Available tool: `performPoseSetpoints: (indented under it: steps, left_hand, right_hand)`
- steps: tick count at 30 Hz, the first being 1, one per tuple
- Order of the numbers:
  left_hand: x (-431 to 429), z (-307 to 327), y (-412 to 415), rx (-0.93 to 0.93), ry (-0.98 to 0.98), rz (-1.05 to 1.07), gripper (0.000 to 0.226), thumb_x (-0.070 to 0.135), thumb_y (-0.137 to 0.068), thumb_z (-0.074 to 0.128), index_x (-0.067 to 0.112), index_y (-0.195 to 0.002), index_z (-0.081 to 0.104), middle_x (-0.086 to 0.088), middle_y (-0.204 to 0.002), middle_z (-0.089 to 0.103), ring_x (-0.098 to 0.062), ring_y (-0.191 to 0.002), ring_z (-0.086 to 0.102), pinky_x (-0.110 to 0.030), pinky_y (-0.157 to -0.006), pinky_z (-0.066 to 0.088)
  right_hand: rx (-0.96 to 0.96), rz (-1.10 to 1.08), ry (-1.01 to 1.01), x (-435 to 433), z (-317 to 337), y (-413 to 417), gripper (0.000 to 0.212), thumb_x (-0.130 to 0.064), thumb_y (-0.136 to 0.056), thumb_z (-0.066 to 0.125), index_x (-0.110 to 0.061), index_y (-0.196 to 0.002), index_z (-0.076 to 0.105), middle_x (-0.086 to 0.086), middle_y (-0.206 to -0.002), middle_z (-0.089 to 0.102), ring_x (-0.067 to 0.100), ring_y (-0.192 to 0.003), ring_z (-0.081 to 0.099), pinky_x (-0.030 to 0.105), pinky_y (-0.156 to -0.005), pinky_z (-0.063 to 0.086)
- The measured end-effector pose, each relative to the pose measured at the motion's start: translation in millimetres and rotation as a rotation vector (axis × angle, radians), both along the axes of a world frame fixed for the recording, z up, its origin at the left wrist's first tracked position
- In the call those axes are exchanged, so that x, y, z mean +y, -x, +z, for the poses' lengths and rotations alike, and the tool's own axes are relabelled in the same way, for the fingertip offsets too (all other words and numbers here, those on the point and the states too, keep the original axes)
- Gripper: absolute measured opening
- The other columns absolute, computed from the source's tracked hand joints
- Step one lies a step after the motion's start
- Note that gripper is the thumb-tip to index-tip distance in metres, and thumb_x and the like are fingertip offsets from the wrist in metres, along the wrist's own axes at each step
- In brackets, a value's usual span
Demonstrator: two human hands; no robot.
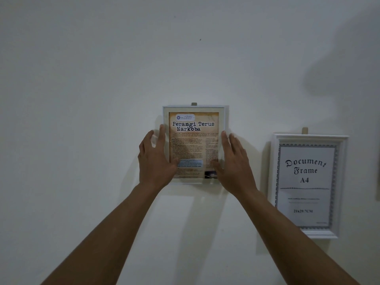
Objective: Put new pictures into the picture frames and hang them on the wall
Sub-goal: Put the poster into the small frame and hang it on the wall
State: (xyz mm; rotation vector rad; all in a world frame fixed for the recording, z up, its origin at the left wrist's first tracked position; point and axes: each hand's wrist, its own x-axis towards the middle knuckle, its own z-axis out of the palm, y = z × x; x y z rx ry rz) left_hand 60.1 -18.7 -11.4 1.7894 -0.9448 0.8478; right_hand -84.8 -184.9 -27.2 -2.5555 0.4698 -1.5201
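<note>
Your left hand (156,159) and right hand (235,161) lie against the small frame (195,109) on the wall (82,99), one at each side edge. Both hands are open: the fingers run nearly straight up along the white borders, and the thumbs rest on the glass over the poster (193,140). The small frame sits upright, its top edge just under a peg (194,104). Off to the right and lower, a larger frame (308,139) hangs below a second peg (305,130).

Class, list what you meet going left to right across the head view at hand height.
In order: left hand, small white frame with an orange poster, right hand, larger white document frame.
</note>
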Motion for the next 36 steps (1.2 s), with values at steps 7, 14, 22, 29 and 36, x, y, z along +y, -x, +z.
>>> performPoseSetpoints:
  steps: [7, 14, 22, 29, 36]
  left_hand:
    - [-0.3, 0.7, 2.6, 0.003, -0.010, -0.006, 0.108, 0.036, -0.077, 0.079, 0.036, -0.156, 0.005, -0.005, -0.160, 0.012, -0.025, -0.147, 0.009, -0.054, -0.114, 0.030]
    - [0.9, 1.4, 4.8, 0.013, -0.019, -0.010, 0.111, 0.035, -0.078, 0.079, 0.032, -0.156, 0.000, -0.005, -0.161, 0.012, -0.023, -0.147, 0.008, -0.053, -0.114, 0.029]
    - [0.3, -0.9, 2.4, 0.007, -0.039, 0.019, 0.105, 0.035, -0.078, 0.079, 0.021, -0.156, 0.009, -0.003, -0.160, 0.015, -0.022, -0.147, 0.012, -0.050, -0.116, 0.029]
    - [-2.5, 3.0, 2.8, 0.025, -0.045, 0.051, 0.099, 0.031, -0.075, 0.082, 0.020, -0.153, 0.022, -0.005, -0.142, 0.033, -0.025, -0.131, 0.033, -0.043, -0.101, 0.046]
    - [-3.8, -1.0, -2.6, 0.073, -0.005, -0.090, 0.102, 0.013, -0.083, 0.075, 0.024, -0.156, 0.005, -0.008, -0.138, 0.035, -0.025, -0.130, 0.039, -0.039, -0.101, 0.047]
  right_hand:
    - [-0.012, 0.023, -0.025, 1.9, 2.6, 4.3, 0.078, -0.033, -0.102, 0.049, -0.029, -0.157, -0.006, 0.004, -0.166, 0.000, 0.019, -0.152, -0.006, 0.048, -0.124, 0.007]
    - [-0.022, 0.039, -0.048, 3.3, 2.5, 6.1, 0.081, -0.033, -0.101, 0.051, -0.032, -0.156, -0.009, 0.003, -0.166, 0.002, 0.018, -0.152, -0.003, 0.051, -0.123, 0.013]
    - [0.022, 0.040, -0.033, 4.2, 1.4, 5.1, 0.077, -0.032, -0.103, 0.047, -0.022, -0.158, -0.006, -0.003, -0.166, 0.001, 0.017, -0.152, -0.004, 0.048, -0.124, 0.010]
    - [0.012, -0.056, 0.022, 9.2, 2.7, 0.9, 0.078, -0.020, -0.099, 0.052, -0.014, -0.158, 0.002, 0.008, -0.156, 0.025, 0.026, -0.133, 0.027, 0.042, -0.108, 0.041]
    - [-0.002, 0.045, -0.043, 11.6, 4.8, -3.6, 0.078, -0.017, -0.100, 0.050, -0.018, -0.158, -0.002, 0.004, -0.151, 0.024, 0.025, -0.126, 0.041, 0.039, -0.096, 0.053]
